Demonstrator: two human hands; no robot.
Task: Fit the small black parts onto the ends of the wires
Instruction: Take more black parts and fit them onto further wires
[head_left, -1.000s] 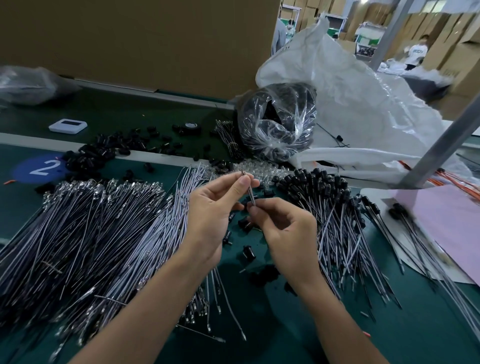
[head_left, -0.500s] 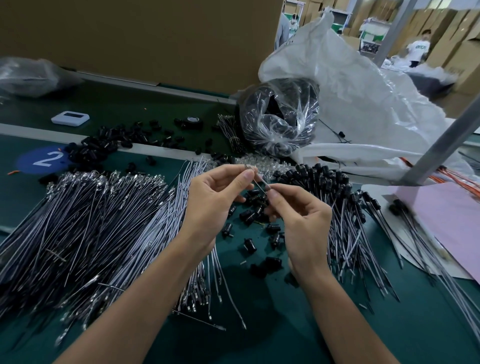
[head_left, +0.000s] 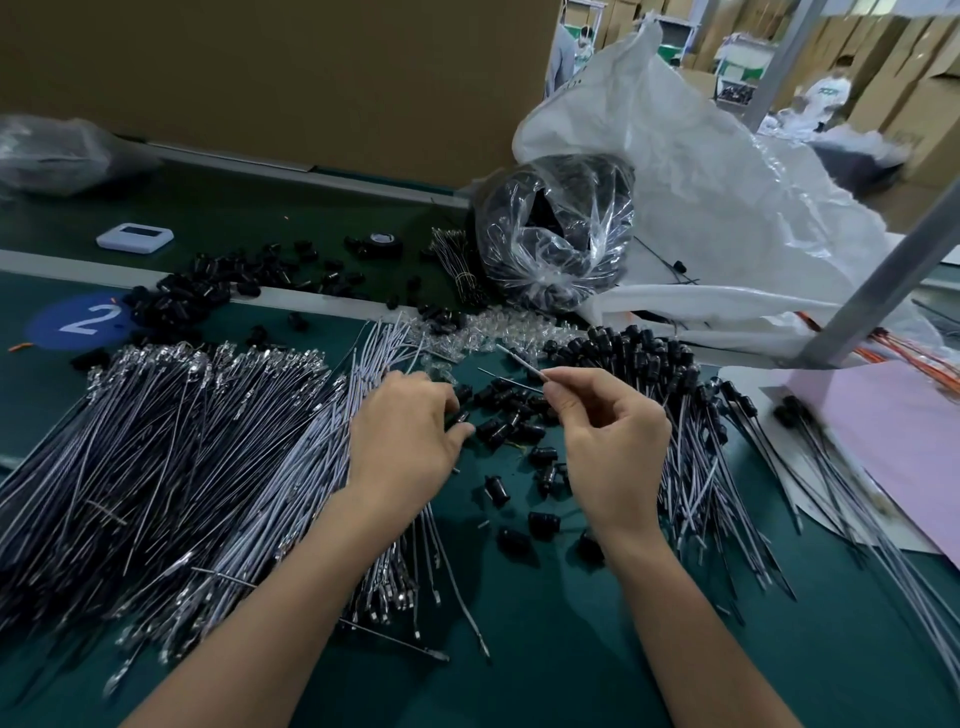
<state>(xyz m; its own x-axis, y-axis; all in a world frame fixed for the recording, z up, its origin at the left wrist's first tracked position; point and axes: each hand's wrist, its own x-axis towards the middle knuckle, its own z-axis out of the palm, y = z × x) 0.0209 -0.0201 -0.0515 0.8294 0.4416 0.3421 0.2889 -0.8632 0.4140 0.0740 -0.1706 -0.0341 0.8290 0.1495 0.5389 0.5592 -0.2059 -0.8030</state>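
At centre, right hand (head_left: 613, 447) is pinching one wire (head_left: 519, 361); left hand (head_left: 405, 436) is curling over loose black parts (head_left: 506, 423), grip unclear. Capped wires (head_left: 691, 431) are lying at 3 o'clock; far more bare wires (head_left: 156, 441) are waiting at 9 o'clock.

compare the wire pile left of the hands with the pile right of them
The left pile is much bigger and spreads wider than the right pile. The left pile's far ends show bare clear and silvery tips, while the right pile's far ends carry black parts. Both are thin grey wires lying fanned out on the green table.
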